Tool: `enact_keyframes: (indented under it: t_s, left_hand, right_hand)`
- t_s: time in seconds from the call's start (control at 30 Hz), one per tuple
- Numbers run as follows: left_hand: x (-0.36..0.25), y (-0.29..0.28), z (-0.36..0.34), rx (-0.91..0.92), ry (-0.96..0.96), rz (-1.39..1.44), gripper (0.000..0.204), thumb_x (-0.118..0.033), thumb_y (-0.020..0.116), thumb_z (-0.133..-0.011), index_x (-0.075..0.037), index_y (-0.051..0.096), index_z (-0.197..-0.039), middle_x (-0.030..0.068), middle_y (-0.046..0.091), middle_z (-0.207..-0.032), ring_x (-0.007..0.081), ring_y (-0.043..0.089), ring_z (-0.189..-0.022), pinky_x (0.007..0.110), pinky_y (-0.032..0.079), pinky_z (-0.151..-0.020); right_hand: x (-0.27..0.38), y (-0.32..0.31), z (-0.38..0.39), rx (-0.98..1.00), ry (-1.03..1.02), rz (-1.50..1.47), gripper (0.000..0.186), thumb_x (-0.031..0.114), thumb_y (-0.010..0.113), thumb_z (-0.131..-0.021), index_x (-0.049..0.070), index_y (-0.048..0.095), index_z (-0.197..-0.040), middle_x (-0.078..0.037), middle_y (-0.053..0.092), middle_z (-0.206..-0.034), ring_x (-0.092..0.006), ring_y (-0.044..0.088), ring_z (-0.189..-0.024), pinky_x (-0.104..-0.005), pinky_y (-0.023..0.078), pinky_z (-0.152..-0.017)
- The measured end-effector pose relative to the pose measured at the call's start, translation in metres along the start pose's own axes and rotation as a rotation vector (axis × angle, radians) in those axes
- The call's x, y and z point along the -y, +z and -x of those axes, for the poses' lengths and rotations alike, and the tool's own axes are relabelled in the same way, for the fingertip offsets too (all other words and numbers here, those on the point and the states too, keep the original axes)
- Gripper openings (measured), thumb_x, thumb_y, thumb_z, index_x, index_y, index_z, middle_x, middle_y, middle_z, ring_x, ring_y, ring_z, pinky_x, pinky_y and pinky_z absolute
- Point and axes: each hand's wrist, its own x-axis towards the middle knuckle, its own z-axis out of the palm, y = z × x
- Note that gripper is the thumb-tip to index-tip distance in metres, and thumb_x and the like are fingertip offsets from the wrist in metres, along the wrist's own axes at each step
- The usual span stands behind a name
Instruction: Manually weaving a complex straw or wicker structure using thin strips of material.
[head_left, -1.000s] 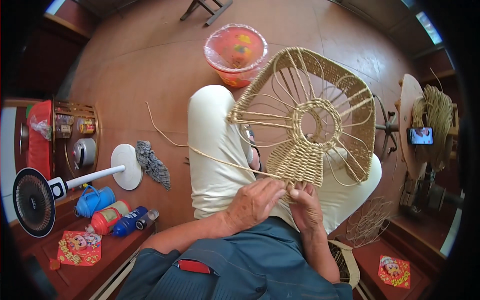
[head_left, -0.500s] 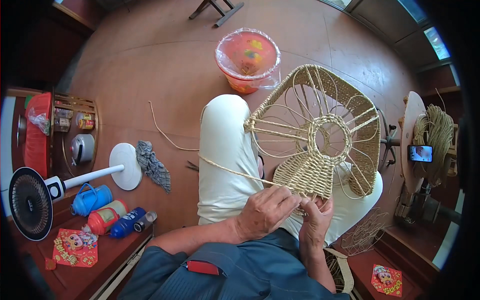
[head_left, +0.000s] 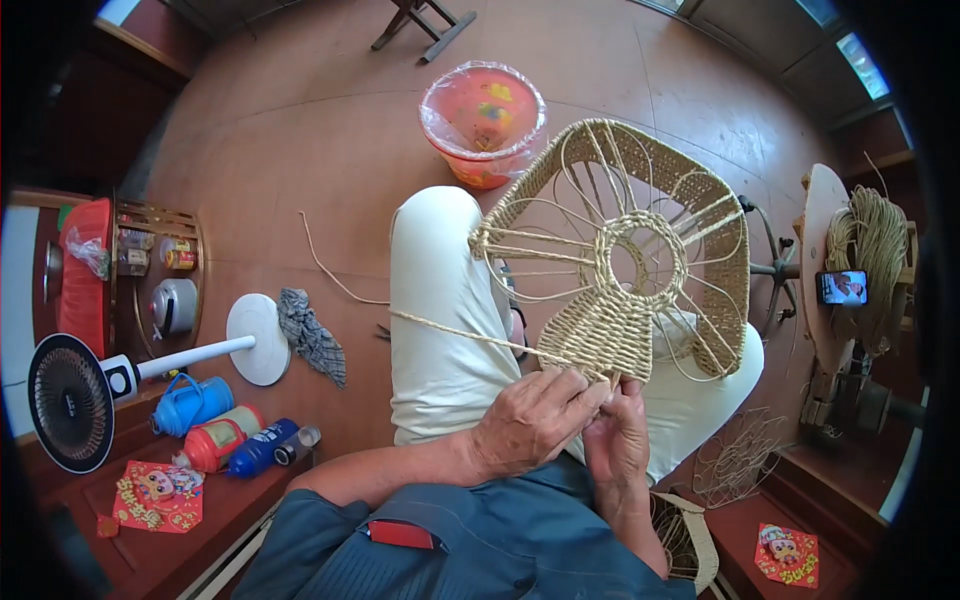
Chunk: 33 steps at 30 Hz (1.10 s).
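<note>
A tan woven basket [head_left: 598, 335] of twisted cord rests across my lap, with a round ring and fan-like spokes inside its tall rim. My left hand [head_left: 535, 420] is closed at the near edge of the dense woven panel, fingers pinching the cord there. Pressed against the same edge, my right hand [head_left: 618, 435] pinches with thumb and fingertips, close beside the left. A long cord strand [head_left: 460, 333] runs from the floor over my left thigh to the left hand. The fingers hide exactly where the strand enters the weave.
A red bucket [head_left: 482, 120] lined with plastic stands ahead. To the left are a fan [head_left: 72, 402], bottles [head_left: 262, 448], a cloth [head_left: 312, 335] and a shelf rack [head_left: 160, 270]. At right, a phone [head_left: 842, 288] sits before a cord bundle [head_left: 875, 245]; loose cord [head_left: 740, 465] lies below.
The basket appears slightly farther left and its near edge a little higher in view, partly from head motion. Both hands stay pinched at the woven edge, the fingers shifting slightly.
</note>
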Motion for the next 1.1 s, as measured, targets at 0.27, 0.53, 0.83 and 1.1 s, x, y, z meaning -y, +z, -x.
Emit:
enact_keyframes:
  t_s: [0.27, 0.53, 0.83, 1.1]
  left_hand:
    - [-0.013, -0.004, -0.01, 0.176, -0.075, -0.018, 0.041, -0.009, 0.077, -0.088, -0.004, 0.07, -0.129, 0.012, 0.062, -0.099, 0.0314, 0.065, -0.087, 0.042, 0.054, -0.073]
    - [-0.014, 0.001, -0.013, 0.116, -0.109, -0.004, 0.032, 0.002, 0.08, -0.087, -0.004, 0.074, -0.118, 0.0128, 0.068, -0.095, 0.0322, 0.067, -0.086, 0.043, 0.055, -0.075]
    - [-0.022, 0.001, -0.011, 0.068, -0.183, -0.007, 0.032, 0.006, 0.078, -0.092, -0.004, 0.075, -0.122, 0.0109, 0.07, -0.098, 0.0219, 0.07, -0.08, 0.035, 0.057, -0.071]
    - [-0.023, 0.003, -0.014, 0.085, -0.303, 0.094, 0.025, 0.002, 0.077, -0.096, -0.003, 0.074, -0.121, 0.0099, 0.068, -0.096, 0.0174, 0.067, -0.077, 0.032, 0.055, -0.069]
  right_hand:
    - [0.004, -0.021, -0.004, 0.074, 0.109, -0.067, 0.062, 0.013, 0.068, -0.095, -0.003, 0.048, -0.152, -0.012, 0.06, -0.143, -0.0237, 0.062, -0.131, -0.0387, 0.05, -0.111]
    - [0.009, -0.027, -0.01, 0.209, 0.109, -0.063, 0.054, 0.012, 0.058, -0.101, -0.001, 0.049, -0.153, -0.012, 0.062, -0.144, -0.0209, 0.062, -0.132, -0.039, 0.052, -0.111]
    - [0.013, -0.018, -0.01, 0.165, 0.068, -0.006, 0.05, 0.008, 0.063, -0.102, 0.0, 0.05, -0.15, -0.012, 0.068, -0.137, -0.0196, 0.069, -0.122, -0.0387, 0.06, -0.102]
    - [0.001, -0.018, -0.004, 0.02, -0.011, 0.038, 0.04, 0.005, 0.066, -0.102, 0.002, 0.047, -0.138, -0.017, 0.069, -0.131, -0.0235, 0.073, -0.116, -0.0422, 0.067, -0.089]
